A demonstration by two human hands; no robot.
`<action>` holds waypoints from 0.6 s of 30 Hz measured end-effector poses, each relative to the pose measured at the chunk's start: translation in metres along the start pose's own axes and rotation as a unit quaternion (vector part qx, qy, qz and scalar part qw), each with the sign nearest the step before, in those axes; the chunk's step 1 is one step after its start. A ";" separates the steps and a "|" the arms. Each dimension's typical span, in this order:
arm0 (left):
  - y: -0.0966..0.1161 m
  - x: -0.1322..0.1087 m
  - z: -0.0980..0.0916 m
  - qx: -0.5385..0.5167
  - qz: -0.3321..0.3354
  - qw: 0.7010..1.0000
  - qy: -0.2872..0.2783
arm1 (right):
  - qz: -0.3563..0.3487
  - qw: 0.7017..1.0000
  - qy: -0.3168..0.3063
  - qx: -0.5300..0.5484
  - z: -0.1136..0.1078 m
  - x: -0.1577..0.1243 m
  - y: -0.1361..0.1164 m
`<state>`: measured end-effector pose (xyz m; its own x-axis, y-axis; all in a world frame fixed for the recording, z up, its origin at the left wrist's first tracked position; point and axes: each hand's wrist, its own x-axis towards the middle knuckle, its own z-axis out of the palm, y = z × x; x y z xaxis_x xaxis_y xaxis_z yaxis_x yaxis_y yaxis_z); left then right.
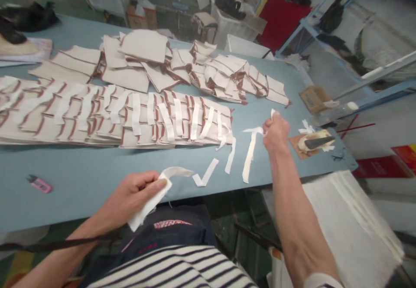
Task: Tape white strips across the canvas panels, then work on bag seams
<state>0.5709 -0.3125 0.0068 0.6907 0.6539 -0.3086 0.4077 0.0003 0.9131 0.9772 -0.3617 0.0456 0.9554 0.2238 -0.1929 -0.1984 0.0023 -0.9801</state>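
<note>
My left hand is closed on a white fabric strip near the table's front edge. My right hand is stretched out over the table, fingers pinched on the top end of another white strip that hangs down onto the blue tabletop. Two more loose white strips lie between my hands. A long row of overlapping beige pieces with brown edges lies across the table, each with a white strip on it.
Loose heaps of beige pieces sit further back. A pink object lies at the front left. A glue pot with a dark brush stands at the right edge. A stack of white sheets lies below right.
</note>
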 end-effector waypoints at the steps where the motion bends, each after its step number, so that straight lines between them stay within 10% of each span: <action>1: 0.003 0.004 0.002 -0.022 -0.010 1.000 0.016 | -0.004 1.000 -0.030 -0.004 -0.007 -0.011 0.002; 7: 0.018 0.027 0.008 -0.164 -0.045 0.983 0.071 | -0.101 0.933 -0.322 -0.124 -0.033 -0.114 0.026; 12: 0.029 0.034 0.006 -0.190 -0.037 0.979 0.058 | -0.294 0.848 -0.395 -0.195 -0.031 -0.181 0.045; 18: 0.035 0.033 0.006 -0.197 -0.023 0.979 0.054 | -0.506 0.721 -0.430 -0.198 -0.024 -0.190 0.059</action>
<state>0.6117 -0.2953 0.0271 0.6008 0.7228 -0.3414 0.1605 0.3093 0.9373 0.7891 -0.4278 0.0234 0.0442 0.8248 0.5636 0.7454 0.3484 -0.5684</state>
